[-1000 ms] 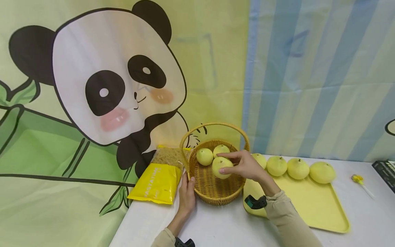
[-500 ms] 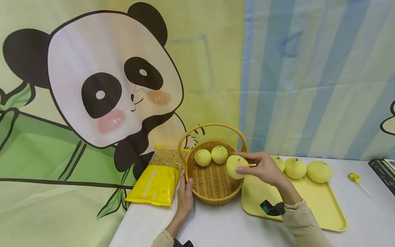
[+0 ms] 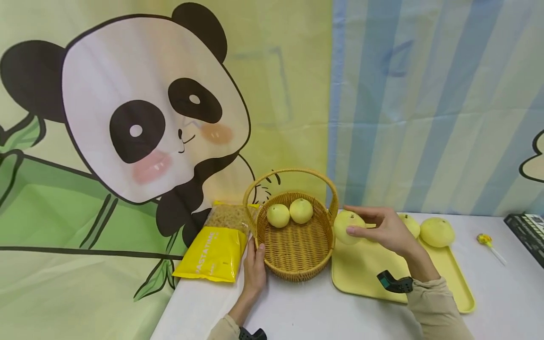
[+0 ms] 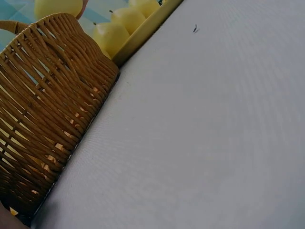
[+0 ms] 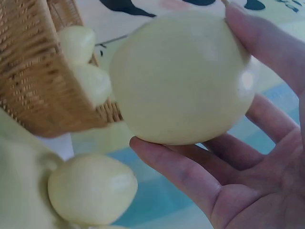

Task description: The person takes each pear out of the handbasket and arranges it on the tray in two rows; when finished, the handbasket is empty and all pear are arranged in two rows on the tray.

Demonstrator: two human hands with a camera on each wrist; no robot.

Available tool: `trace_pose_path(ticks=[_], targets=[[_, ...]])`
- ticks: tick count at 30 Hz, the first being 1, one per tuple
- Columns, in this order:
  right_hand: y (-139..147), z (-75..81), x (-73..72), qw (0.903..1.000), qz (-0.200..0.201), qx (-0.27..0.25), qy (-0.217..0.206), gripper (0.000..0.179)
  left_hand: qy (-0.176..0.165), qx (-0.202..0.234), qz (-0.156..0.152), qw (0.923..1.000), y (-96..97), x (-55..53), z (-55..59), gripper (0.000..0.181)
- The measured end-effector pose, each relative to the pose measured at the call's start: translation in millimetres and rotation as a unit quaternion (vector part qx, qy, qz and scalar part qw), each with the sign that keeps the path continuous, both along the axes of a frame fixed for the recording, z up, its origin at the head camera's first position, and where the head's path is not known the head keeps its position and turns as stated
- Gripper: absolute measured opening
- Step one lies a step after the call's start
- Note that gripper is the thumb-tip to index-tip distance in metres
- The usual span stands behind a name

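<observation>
My right hand (image 3: 393, 231) pinches a pale yellow pear (image 3: 345, 226) between thumb and fingers. It is just right of the wicker basket (image 3: 299, 271), overlapping the yellow tray's (image 3: 361, 278) back left part. In the right wrist view the held pear (image 5: 183, 78) fills the middle, fingertips against its side. Two pears (image 3: 278, 216) sit at the back inside the basket. My left hand (image 3: 255, 274) rests along the basket's left outer wall, fingers fairly straight; its far fingertips are hidden. Along the tray's back edge lie more pears (image 3: 437, 232), partly hidden by my right hand.
A yellow pasta bag (image 3: 216, 255) leans left of the basket, by my left hand. The basket's tall handle (image 3: 293, 170) arches over its opening. A lollipop (image 3: 485, 240) and a black keyboard-like object (image 3: 527, 236) lie to the right. A panda-print cloth backdrop (image 3: 148, 94) hangs behind.
My right hand has carried the pear from over the basket rightward, past its rim to the tray's side. The other two pears stay in the basket. My left hand stays at the basket's wall.
</observation>
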State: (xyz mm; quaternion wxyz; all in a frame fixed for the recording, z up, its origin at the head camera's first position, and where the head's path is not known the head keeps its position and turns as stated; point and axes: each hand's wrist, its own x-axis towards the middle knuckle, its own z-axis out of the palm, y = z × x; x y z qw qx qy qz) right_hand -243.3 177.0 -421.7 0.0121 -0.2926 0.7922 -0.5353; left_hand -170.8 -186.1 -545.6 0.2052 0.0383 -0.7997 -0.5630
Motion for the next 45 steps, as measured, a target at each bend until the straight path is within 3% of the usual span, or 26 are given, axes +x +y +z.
trace_pose_path(ticks=[10,17,28,38,45], targets=[[24.9,-18.8,-10.7,0.9986,-0.004,-0.024,-0.048,0.055,-0.005,0.010,-0.001,0.9999,0.0,-1.2,-0.6,0.054],[26.3,-33.2,-17.4,0.9965,-0.052,0.038,-0.053,0.048,-0.005,0.008,0.003,1.0000,0.0,0.1,0.0,0.051],[17.6,-46.4,-19.1,0.9937,-0.060,0.084,-0.044,0.050,0.000,-0.003,0.004,1.0000,-0.9,-0.6,-2.1,0.052],[13.5,-48.8,-19.2,0.9914,-0.056,0.109,-0.046,0.060,-0.002,-0.003,0.007,1.0000,0.9,-0.7,1.6,0.053],[15.2,-43.6,-15.6,0.9924,-0.028,0.111,-0.046,0.054,-0.001,-0.003,0.006,1.0000,0.7,0.3,2.0,0.053]])
